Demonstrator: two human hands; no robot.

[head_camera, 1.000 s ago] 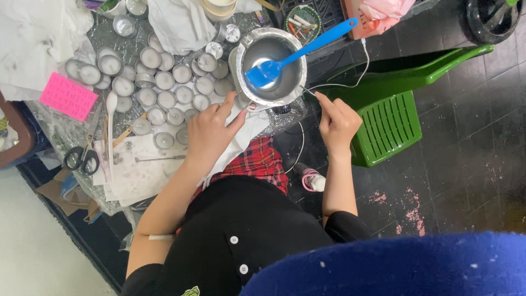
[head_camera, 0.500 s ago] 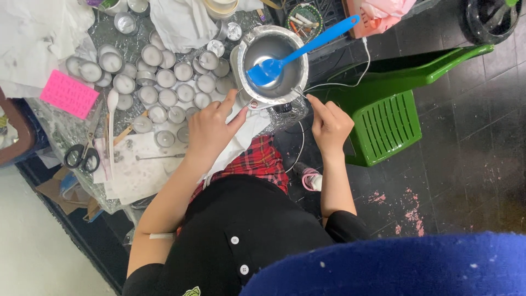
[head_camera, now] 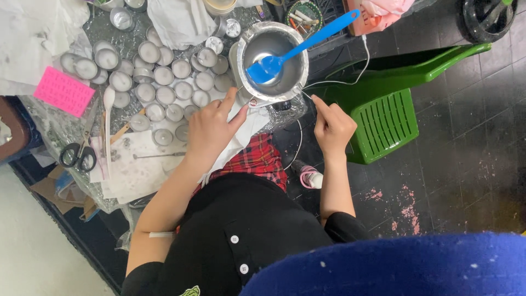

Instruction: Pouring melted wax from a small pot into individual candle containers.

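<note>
My left hand (head_camera: 211, 129) rests on a white cloth (head_camera: 241, 134) at the table's edge, with thumb and forefinger pinched on a thin wire just below the metal pot (head_camera: 249, 82). My right hand (head_camera: 331, 126) hovers off the table's edge, its fingertips pinched on the same kind of thin wire near the pot's right rim. A blue spatula (head_camera: 298, 49) lies in the pot with its handle sticking out to the upper right. Many small round tins (head_camera: 164, 77) filled with pale wax stand to the left of the pot.
A pink ridged pad (head_camera: 64, 90), black scissors (head_camera: 78, 156) and a white spoon (head_camera: 108, 118) lie on the table's left part. A green plastic chair (head_camera: 383, 123) stands on the dark floor at my right. A white cable (head_camera: 339, 82) runs past the pot.
Both hands have shifted slightly up towards the pot's near rim. My right hand has closed in from the right. The pot and spatula have not moved.
</note>
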